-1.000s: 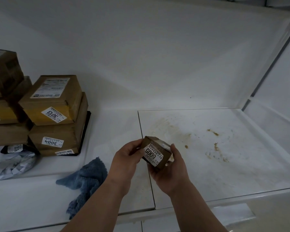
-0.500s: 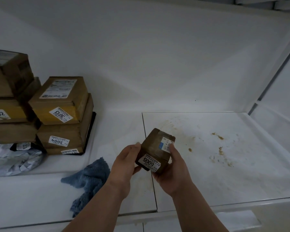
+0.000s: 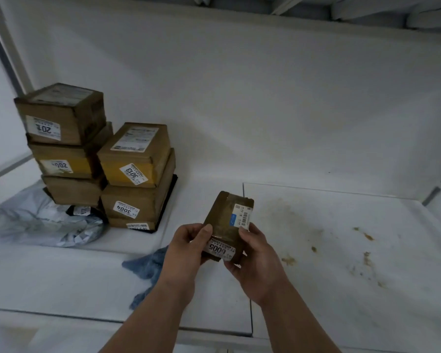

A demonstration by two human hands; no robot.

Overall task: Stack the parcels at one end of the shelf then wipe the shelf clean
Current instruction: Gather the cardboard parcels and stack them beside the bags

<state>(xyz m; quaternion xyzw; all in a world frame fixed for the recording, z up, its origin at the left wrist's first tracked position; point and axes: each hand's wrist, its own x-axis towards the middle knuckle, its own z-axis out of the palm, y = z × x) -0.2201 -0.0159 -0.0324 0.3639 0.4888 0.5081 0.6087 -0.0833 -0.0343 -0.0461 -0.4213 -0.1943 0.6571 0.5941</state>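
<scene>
A small brown parcel labelled 6005 [image 3: 227, 220] is held above the white shelf [image 3: 341, 289] in both hands. My left hand [image 3: 186, 253] grips its left side and my right hand [image 3: 257, 261] grips its right side and underside. At the left end of the shelf stand two stacks of cardboard parcels: a taller one topped by a box [image 3: 61, 113] and a shorter one with box 3013 [image 3: 138, 151] on box 3004 [image 3: 135, 202]. A blue cloth [image 3: 145, 271] lies crumpled on the shelf, partly hidden by my left forearm.
Brown stains [image 3: 364, 253] are scattered over the right shelf panel. A grey plastic mailer bag [image 3: 36, 222] lies in front of the left stack. The white back wall [image 3: 265, 98] and a shelf overhead [image 3: 367, 11] close in the space.
The view has shifted left, bringing the whole left stack into sight. The parcel in my hands has tipped more upright, its 6005 label now facing me low down.
</scene>
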